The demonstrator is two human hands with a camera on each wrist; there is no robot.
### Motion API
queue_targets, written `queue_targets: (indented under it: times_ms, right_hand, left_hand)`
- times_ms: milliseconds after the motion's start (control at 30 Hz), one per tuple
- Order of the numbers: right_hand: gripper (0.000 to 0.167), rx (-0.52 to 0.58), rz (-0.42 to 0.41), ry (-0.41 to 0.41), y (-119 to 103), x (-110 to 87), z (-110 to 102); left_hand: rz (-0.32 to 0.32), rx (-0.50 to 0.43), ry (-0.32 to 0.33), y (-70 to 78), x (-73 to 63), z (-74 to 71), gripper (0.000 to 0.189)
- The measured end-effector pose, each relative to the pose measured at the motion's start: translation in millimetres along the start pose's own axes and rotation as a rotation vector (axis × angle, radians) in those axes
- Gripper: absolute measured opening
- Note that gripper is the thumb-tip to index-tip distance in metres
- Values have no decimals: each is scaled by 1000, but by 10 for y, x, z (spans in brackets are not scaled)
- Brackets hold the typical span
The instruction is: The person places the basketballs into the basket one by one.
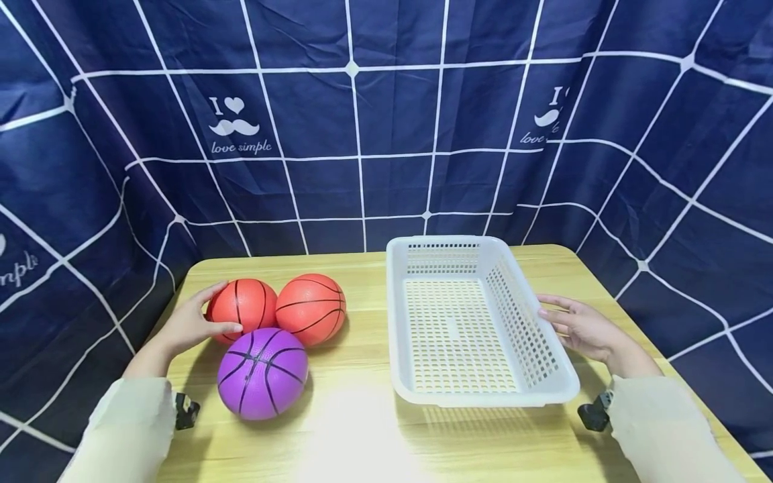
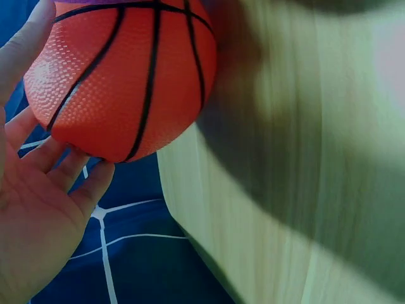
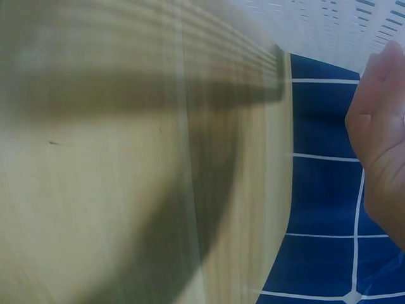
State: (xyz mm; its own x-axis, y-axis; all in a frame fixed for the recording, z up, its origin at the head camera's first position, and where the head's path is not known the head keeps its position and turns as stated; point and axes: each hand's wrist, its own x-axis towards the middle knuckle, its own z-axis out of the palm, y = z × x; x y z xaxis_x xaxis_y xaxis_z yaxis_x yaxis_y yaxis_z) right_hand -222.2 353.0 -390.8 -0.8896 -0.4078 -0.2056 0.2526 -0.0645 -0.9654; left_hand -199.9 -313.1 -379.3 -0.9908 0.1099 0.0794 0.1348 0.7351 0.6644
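My left hand (image 1: 190, 325) holds the left of two orange-red toy basketballs (image 1: 243, 307), thumb on the near side and fingers round the far side. In the left wrist view, the fingertips lie against that ball's textured surface (image 2: 136, 82). Touching it on the right is the second orange-red ball (image 1: 311, 310), and a purple basketball (image 1: 263, 373) sits in front of both. On the other side, my right hand (image 1: 582, 329) has its extended fingers against the outer right wall of a white perforated plastic basket (image 1: 403, 386), close under its rim.
The balls and basket are on a light wooden table (image 1: 362, 416) with rounded back corners. A dark blue cloth (image 1: 392, 127) with white grid lines hangs behind and along both sides. Small black wrist devices (image 1: 594, 414) show at both cuffs.
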Motion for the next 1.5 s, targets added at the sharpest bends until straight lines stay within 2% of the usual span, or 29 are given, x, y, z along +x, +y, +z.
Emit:
queue_targets:
  times_ms: [367,667,967,1200,1400,1500]
  right_hand:
    - [31,76,-34,-45,40,-4,-22]
    - [34,112,-35,-53,37,-2,2]
    - [32,88,-32,-52,37,-14,10]
    - [32,88,-31,-53,48,-11,8]
    - [33,99,-26,-52,52,-13,-9]
    - [33,100,-29,-63,55,-10,-17]
  left_hand:
    - [28,-53,36,-117,16,8,94]
    - [34,-23,61,-141,7,-4,88]
    - [26,14,130,-175,-15,-25,84]
    - [8,-16,196,-166,-20,-141,80]
    - [11,-37,246,-72,18,-274,79]
    - [38,-39,273,0,58,-345,76]
